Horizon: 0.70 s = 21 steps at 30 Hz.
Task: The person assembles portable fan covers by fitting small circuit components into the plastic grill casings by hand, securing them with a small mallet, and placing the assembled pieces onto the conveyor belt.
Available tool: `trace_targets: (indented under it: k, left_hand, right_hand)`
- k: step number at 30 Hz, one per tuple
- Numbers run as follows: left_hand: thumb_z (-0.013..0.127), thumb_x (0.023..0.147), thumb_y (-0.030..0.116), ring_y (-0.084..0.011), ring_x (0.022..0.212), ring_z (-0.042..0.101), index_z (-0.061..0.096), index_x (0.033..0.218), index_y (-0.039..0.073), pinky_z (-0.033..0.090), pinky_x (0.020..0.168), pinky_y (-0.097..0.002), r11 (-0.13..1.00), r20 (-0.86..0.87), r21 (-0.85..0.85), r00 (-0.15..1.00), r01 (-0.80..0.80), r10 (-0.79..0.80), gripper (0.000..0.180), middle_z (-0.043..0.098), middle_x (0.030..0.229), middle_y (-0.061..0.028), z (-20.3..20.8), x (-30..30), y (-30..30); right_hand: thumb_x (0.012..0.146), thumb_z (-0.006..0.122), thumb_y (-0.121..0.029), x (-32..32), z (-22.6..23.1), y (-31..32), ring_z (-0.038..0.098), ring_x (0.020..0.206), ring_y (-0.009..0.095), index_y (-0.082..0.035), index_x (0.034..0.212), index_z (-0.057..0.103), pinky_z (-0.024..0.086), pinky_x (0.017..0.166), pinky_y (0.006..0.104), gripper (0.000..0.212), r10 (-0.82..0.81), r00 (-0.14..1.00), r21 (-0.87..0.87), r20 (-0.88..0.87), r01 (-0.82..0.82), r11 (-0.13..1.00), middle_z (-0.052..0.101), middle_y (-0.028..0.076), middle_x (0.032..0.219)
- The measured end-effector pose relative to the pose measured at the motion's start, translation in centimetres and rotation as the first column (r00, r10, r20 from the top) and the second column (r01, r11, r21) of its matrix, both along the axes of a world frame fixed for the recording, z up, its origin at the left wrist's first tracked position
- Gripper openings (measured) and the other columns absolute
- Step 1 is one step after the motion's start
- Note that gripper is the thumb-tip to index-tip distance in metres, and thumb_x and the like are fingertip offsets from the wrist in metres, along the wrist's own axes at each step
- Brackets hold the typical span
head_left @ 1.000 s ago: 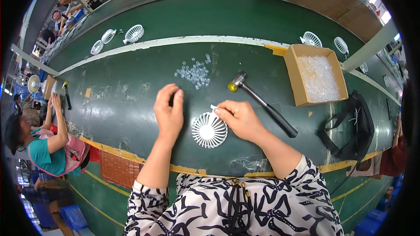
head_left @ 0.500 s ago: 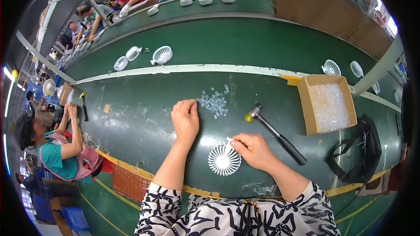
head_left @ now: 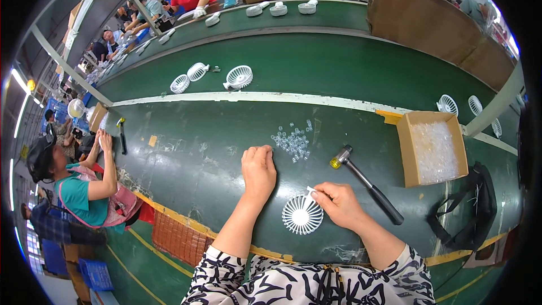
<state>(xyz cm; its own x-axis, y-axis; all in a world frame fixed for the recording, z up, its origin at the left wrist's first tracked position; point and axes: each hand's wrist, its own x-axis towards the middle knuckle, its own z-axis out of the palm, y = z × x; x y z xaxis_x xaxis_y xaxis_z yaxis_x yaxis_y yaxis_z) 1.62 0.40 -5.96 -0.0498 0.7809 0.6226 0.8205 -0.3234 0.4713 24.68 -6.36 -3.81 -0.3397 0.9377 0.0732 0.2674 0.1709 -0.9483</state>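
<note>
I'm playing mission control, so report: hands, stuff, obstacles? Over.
Right hand's grip: pinching round, slatted white plastic part. Left hand's grip: beside small clear plastic pieces, contents hidden. Black-handled metal hammer: apart from both.

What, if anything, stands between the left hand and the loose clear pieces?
Nothing visible: the left hand is just off the near-left edge of the clear pieces. The hammer lies to their right, outside that gap; the white slotted part, pinched by the right hand, sits nearer the body.
</note>
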Motion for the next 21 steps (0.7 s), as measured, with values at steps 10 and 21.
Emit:
trace_targets:
  k: [10,21]
  left_hand:
    - [0.065,0.088,0.0,-0.027,0.075,0.061,0.07,0.098,0.0,0.05,0.07,-0.0356,0.997,0.103,-0.077,0.994,-0.015,0.023,0.011,0.063,0.083,-0.0137,0.3,0.1,-2.7]
    - [0.072,0.089,0.003,-0.012,0.08,0.065,0.071,0.105,-0.001,0.05,0.075,-0.0222,0.691,0.937,-0.348,0.262,0.634,0.231,0.017,0.073,0.093,-0.0099,5.0,1.6,-6.9]
  right_hand:
    - [0.093,0.067,-0.018,0.1,-0.3,-0.9,0.06,0.059,0.017,0.002,0.093,0.069,0.046,0.056,0.0325,0.02,-0.039,0.997,-0.016,-0.063,0.038,0.999,0.065,0.014,0.069]
    - [0.097,0.066,-0.021,0.5,0.6,0.7,0.055,0.069,0.004,0.003,0.096,0.071,0.045,0.061,0.0224,0.024,-0.017,0.968,-0.263,-0.252,-0.051,0.963,0.066,-0.001,0.076]
